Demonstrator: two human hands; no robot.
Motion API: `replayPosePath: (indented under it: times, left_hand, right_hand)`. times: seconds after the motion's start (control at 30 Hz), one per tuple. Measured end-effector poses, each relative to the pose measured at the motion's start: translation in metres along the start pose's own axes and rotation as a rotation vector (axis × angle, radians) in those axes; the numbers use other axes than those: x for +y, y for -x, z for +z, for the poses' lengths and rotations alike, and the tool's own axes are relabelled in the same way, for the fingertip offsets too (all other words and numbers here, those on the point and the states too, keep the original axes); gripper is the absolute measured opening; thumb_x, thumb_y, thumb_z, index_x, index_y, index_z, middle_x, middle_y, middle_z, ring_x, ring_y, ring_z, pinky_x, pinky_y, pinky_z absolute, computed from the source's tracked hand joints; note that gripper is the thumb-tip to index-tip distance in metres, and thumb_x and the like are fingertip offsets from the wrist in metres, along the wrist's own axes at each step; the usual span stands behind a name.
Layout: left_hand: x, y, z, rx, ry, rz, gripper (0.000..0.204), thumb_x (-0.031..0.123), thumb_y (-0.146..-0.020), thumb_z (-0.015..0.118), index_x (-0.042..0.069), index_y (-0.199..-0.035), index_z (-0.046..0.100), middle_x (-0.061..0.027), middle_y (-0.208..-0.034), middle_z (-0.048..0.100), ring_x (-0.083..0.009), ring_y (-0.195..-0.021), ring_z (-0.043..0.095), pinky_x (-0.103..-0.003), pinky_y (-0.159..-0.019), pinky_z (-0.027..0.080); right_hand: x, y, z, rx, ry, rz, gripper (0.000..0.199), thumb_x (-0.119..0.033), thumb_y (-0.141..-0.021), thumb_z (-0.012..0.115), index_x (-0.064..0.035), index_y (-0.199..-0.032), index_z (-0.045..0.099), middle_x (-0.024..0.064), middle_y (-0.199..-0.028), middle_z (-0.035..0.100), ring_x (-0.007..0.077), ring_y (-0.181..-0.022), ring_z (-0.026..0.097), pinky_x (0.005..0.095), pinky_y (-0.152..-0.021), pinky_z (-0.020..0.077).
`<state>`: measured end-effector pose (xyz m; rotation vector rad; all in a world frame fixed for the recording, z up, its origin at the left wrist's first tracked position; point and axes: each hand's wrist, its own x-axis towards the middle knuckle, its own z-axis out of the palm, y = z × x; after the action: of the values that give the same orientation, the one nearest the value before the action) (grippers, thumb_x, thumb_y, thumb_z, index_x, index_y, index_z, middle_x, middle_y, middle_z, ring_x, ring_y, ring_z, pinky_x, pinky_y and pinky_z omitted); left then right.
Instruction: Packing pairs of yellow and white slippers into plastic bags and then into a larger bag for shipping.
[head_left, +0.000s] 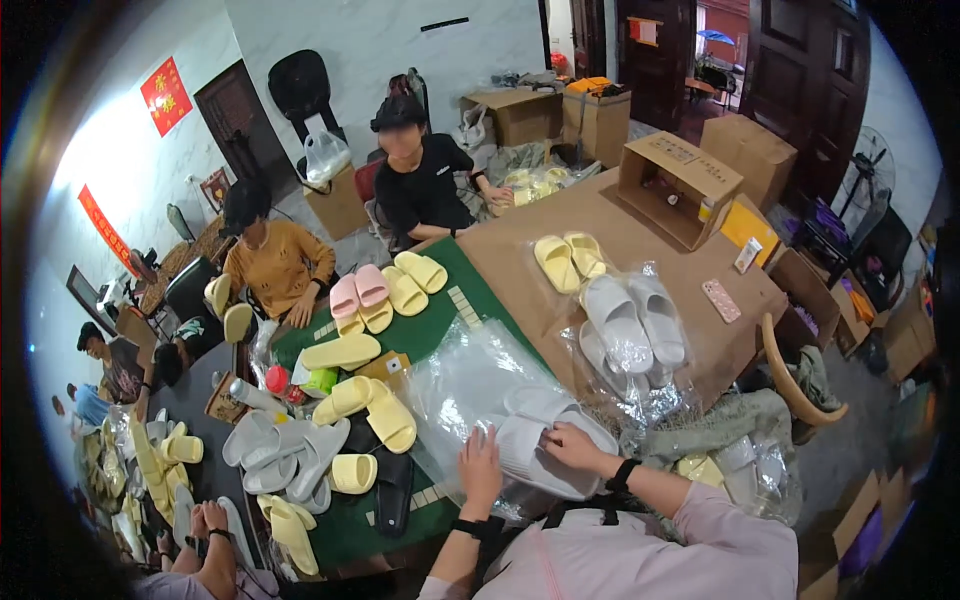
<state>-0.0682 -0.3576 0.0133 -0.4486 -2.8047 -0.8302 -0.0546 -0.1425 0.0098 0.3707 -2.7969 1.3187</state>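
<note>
Both hands are working one pair of white slippers (540,440) inside a clear plastic bag (470,385): left hand (480,470) lying flat, right hand (572,447) pinching one slipper; bag glare is obscuring edges.

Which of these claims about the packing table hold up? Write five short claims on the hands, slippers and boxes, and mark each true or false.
1. Both hands rest on white slippers in a clear plastic bag. True: the left hand lies flat on the clear plastic bag, and the right hand touches the white slippers.
2. The pink slippers lie on the brown cardboard sheet. False: the pink slippers lie on the green mat.
3. A bagged pair of grey slippers sits on the cardboard sheet. True.
4. The open box stands on the floor. False: it stands on the cardboard sheet.
5. The right hand grips a phone. False: the phone lies apart on the cardboard.
</note>
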Motion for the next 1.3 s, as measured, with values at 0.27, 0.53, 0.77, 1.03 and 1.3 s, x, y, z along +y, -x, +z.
replayPosePath:
  times: [0.27, 0.53, 0.77, 1.03, 1.3]
  left_hand:
    - [0.042, 0.013, -0.009, -0.094, -0.206, 0.043, 0.04, 0.025, -0.089, 0.047, 0.023, -0.129, 0.046, -0.0195, -0.135, 0.036, -0.0447, -0.119, 0.034, -0.059, -0.095, 0.028]
    - [0.054, 0.021, -0.012, -0.244, 0.252, 0.043, 0.037, 0.022, -0.091, 0.045, 0.02, -0.127, 0.048, -0.0283, -0.128, 0.04, -0.044, -0.112, 0.044, -0.044, -0.094, 0.036]
    - [0.061, 0.006, -0.027, -0.18, 0.218, 0.081, 0.034, 0.019, -0.091, 0.045, 0.014, -0.124, 0.052, -0.0256, -0.131, 0.039, -0.0437, -0.114, 0.041, -0.044, -0.097, 0.034]
    - [0.059, 0.018, -0.034, -0.031, 0.617, -0.151, 0.029, 0.015, -0.093, 0.04, 0.0, -0.112, 0.055, -0.0194, -0.119, 0.053, -0.0334, -0.109, 0.05, -0.037, -0.094, 0.038]
    - [0.053, 0.006, -0.043, 0.052, 0.929, -0.397, 0.032, 0.016, -0.096, 0.036, -0.004, -0.112, 0.055, -0.014, -0.1, 0.062, -0.0167, -0.091, 0.059, -0.029, -0.079, 0.046]
  right_hand:
    - [-0.014, -0.011, 0.017, 0.236, 0.126, 0.002, 0.019, -0.015, -0.072, 0.057, -0.0021, -0.085, 0.06, 0.0175, -0.082, 0.053, 0.0367, -0.081, 0.051, 0.0454, -0.068, 0.0418]
    - [0.002, -0.031, 0.042, 0.286, 0.233, -0.094, 0.029, -0.019, -0.07, 0.06, -0.0053, -0.095, 0.055, 0.0152, -0.101, 0.052, 0.0353, -0.095, 0.049, 0.0469, -0.077, 0.0388]
    - [0.007, -0.044, 0.054, 0.126, 0.281, -0.268, 0.044, -0.035, -0.077, 0.055, -0.0131, -0.115, 0.052, 0.0141, -0.117, 0.051, 0.0317, -0.114, 0.043, 0.049, -0.09, 0.0323]
    - [-0.001, -0.031, 0.037, -0.183, 0.207, -0.296, 0.05, -0.025, -0.076, 0.061, -0.0135, -0.124, 0.05, 0.0147, -0.13, 0.045, 0.0303, -0.128, 0.033, 0.0456, -0.103, 0.0254]
    - [-0.013, 0.024, -0.01, 0.184, 0.205, 0.002, 0.047, -0.029, -0.069, 0.07, -0.0054, -0.106, 0.054, 0.0176, -0.101, 0.055, 0.0327, -0.095, 0.052, 0.0416, -0.079, 0.042]
